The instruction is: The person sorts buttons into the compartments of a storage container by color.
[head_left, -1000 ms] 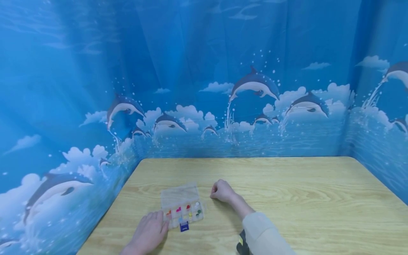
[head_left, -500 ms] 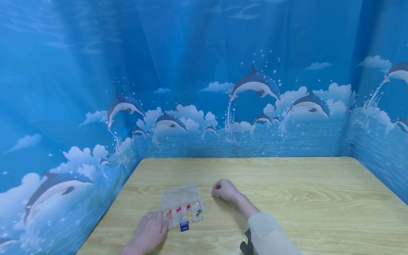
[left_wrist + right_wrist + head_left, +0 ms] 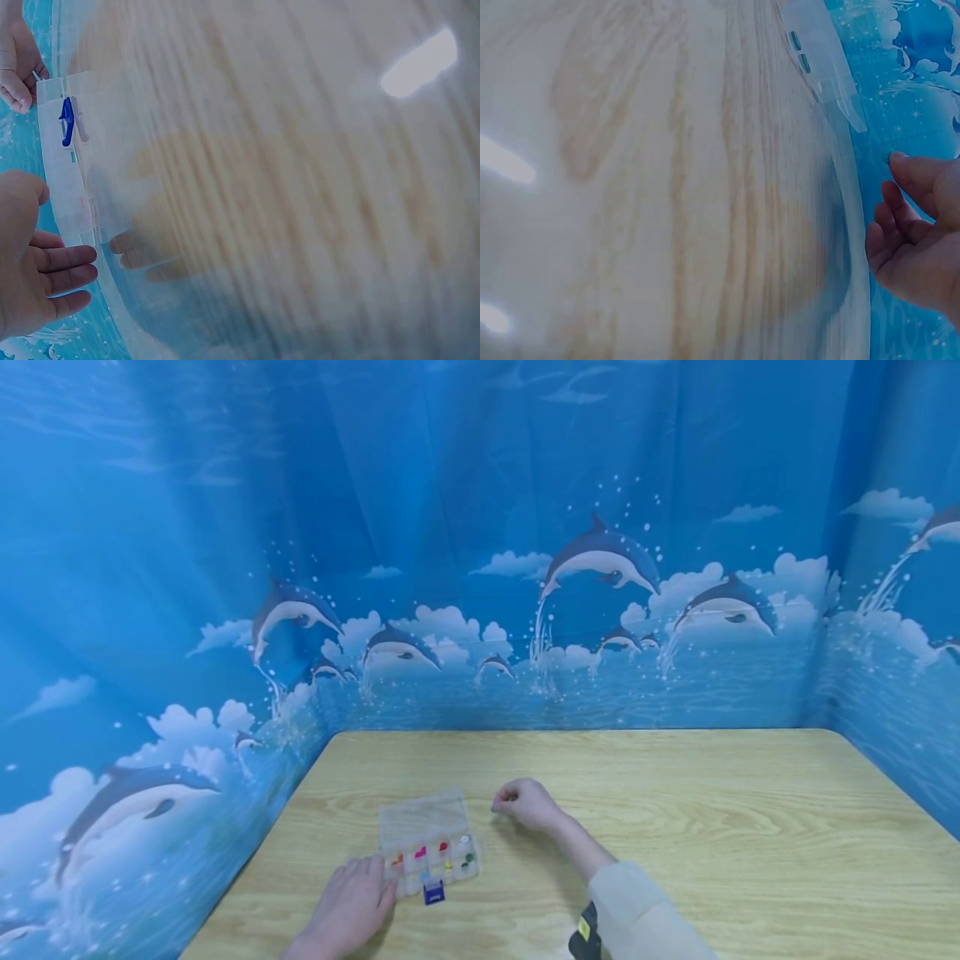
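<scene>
A clear compartment box (image 3: 411,888) lies on the table with its see-through lid (image 3: 423,822) folded back. Small pieces sit in its compartments: orange, pink (image 3: 421,852), red (image 3: 443,846), white, yellow and green (image 3: 468,858). A blue latch (image 3: 433,892) sticks out at the box's front. My left hand (image 3: 348,902) rests at the box's left front corner, fingers fairly straight. Right of the lid, just above the table, my right hand (image 3: 531,804) pinches a tiny greenish piece (image 3: 886,157) between thumb and finger. Most of that piece is hidden by the fingertips.
A wood-grain table (image 3: 712,835) extends far to the right. By the right sleeve lies a black object with a yellow mark (image 3: 585,935), partly covered by the arm. A blue dolphin-print curtain (image 3: 480,568) encloses the table's back and sides.
My right hand shifts slightly right, then a little back left, and a bluish-grey tip now shows at its fingertips. Its forearm moves slightly right. The left hand and box stay still.
</scene>
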The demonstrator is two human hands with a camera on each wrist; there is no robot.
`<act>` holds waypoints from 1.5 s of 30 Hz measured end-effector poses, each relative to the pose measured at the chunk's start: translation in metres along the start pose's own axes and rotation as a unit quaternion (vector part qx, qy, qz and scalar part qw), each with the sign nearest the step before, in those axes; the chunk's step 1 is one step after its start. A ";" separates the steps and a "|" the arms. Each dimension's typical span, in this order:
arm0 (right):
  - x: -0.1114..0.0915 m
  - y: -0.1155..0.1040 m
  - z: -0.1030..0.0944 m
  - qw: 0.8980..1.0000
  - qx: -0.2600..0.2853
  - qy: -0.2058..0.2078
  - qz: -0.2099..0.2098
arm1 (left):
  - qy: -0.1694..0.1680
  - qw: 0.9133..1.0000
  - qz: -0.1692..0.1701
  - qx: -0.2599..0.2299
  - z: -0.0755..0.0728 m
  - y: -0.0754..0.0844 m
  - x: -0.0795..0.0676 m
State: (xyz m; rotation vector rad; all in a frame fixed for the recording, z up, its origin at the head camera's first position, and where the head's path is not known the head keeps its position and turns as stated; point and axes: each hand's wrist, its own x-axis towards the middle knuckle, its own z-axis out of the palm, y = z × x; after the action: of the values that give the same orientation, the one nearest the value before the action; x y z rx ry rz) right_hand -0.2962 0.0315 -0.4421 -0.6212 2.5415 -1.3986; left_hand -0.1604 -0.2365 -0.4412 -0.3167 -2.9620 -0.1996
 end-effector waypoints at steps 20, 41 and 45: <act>-0.003 -0.027 0.009 0.998 0.021 -0.012 -0.049 | -0.003 1.000 0.000 0.004 0.000 0.000 0.000; -0.005 -0.045 0.037 0.996 0.049 -0.030 -0.062 | -0.001 1.000 -0.002 0.005 0.002 0.000 0.000; -0.007 -0.050 0.042 0.996 0.057 -0.034 -0.063 | 0.002 1.000 0.000 0.005 0.004 -0.002 0.001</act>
State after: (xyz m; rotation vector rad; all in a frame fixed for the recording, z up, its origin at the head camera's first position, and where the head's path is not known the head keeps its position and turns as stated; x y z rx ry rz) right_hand -0.2623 -0.0210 -0.4234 -0.8056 2.3884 -1.5225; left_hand -0.1620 -0.2376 -0.4451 -0.3139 -2.9578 -0.1855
